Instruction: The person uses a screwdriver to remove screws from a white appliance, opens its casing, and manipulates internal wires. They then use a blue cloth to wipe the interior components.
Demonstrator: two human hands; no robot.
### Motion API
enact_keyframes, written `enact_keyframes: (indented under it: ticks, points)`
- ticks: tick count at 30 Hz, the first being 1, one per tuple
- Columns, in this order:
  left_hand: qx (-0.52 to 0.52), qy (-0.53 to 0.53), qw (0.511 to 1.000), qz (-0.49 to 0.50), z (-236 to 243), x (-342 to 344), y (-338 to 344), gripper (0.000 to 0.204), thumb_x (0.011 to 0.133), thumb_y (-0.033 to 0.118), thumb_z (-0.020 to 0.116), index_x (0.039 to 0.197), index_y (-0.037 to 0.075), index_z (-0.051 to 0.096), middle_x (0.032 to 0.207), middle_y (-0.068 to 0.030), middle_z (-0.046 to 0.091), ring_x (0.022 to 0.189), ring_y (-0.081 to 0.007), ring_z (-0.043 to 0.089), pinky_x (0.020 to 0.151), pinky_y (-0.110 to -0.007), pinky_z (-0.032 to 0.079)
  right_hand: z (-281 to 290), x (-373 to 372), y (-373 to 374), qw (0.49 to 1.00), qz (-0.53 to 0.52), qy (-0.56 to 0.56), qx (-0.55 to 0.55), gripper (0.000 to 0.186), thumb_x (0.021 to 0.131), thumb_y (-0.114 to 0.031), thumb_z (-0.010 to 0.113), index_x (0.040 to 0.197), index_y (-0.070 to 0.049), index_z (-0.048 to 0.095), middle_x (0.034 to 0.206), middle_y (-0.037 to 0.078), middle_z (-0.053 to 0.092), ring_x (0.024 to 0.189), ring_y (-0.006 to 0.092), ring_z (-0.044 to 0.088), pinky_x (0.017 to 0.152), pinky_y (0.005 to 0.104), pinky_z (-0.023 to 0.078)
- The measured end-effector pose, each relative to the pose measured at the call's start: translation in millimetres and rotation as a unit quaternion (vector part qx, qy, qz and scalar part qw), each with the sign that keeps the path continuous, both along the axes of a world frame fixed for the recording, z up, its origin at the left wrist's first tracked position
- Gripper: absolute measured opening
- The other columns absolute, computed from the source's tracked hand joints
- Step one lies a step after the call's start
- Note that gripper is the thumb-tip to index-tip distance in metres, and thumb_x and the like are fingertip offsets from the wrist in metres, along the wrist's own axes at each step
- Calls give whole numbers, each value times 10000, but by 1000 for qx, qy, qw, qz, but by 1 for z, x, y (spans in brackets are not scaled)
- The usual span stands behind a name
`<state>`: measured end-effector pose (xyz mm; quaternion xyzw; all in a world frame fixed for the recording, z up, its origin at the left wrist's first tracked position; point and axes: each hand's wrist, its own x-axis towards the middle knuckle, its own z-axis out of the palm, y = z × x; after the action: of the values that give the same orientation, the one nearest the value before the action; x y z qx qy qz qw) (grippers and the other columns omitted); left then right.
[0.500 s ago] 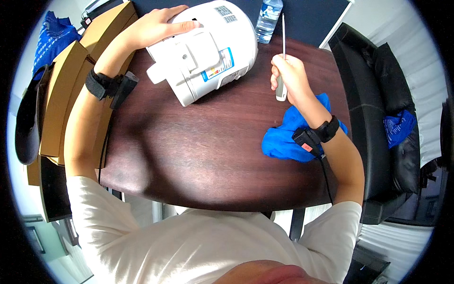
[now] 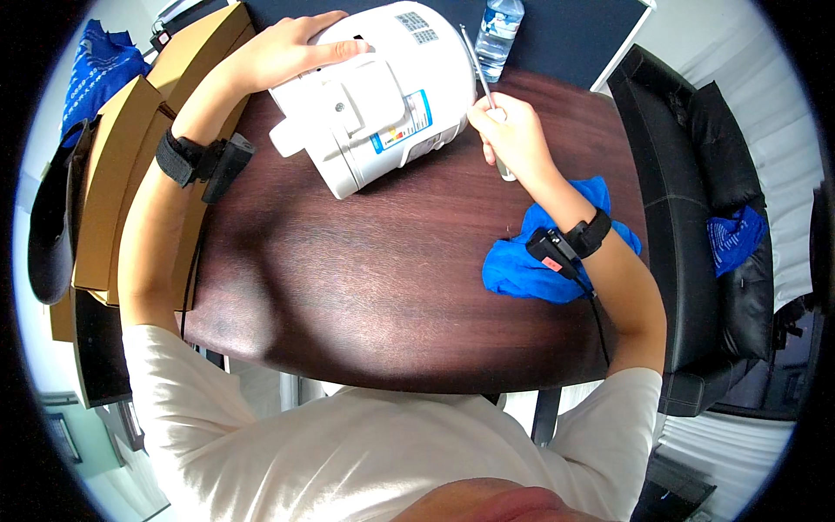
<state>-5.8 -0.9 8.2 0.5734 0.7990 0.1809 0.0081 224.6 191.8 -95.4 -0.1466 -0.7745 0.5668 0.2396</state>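
A white rounded appliance (image 2: 383, 61), which looks like a rice cooker, lies tilted at the far side of the table. Resting on its far left part is my left hand (image 2: 291, 54), with thumb and fingers spread over the casing. My right hand (image 2: 513, 130) is closed around a screwdriver (image 2: 484, 74), just right of the appliance. The long metal shaft points away from me, leaning left, its tip close to the appliance's right end. Part of the pale handle shows below my fist. Under my right forearm lies a crumpled blue cloth (image 2: 531, 270).
A water bottle (image 2: 500, 39) stands behind my right hand, against a dark panel (image 2: 574, 39). Cardboard boxes (image 2: 113, 191) line the left side of the brown table (image 2: 391, 287). A black sofa (image 2: 665, 200) with another blue cloth (image 2: 735, 239) is at the right.
My right hand has moved left with the screwdriver, whose shaft now leans left toward the appliance instead of pointing straight away. My left hand and the appliance have stayed in place.
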Motion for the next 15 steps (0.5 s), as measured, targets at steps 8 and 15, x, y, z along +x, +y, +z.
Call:
enact_keyframes:
  ticks: [8,15]
  points:
    - [-14,-36,999,15,1,4,1,939,759,718,507,1342,-12,410,1067,-256,616,990,-313,629,893,-346,469,-11,1,13,999,-28,-11,-13,153,838,-135,579,732,-30,543,514,12,498,366,88,470,339,239,356]
    - [-11,-8,1000,4,2,8,-2,801,837,595,521,1341,-14,398,1048,-255,618,925,-288,641,819,-343,484,7,16,15,998,-10,-46,-31,211,855,-174,553,733,-3,536,516,25,480,357,106,466,334,254,364]
